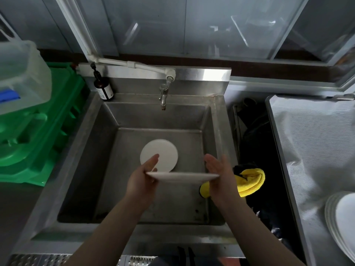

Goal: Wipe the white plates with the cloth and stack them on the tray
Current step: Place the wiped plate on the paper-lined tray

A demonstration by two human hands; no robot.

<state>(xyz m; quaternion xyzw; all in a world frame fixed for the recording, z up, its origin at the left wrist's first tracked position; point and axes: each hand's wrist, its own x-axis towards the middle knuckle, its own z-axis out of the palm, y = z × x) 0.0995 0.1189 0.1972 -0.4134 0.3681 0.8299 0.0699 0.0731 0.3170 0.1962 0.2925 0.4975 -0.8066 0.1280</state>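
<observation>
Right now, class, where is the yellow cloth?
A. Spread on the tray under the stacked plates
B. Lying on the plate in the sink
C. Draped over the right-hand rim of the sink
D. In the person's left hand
C: the yellow cloth hangs over the sink's right rim, behind the right hand, which with the left hand holds a white plate.

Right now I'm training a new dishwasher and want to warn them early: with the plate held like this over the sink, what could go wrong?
1. The white round plate is held edge-on between the left hand and right hand, palms pressing the rim with fingers mostly straight; it could slip and drop onto the white plate lying in the steel sink.
2. The yellow folded cloth lies on the sink's right edge, so reaching for it would leave one hand holding the plate.
</observation>
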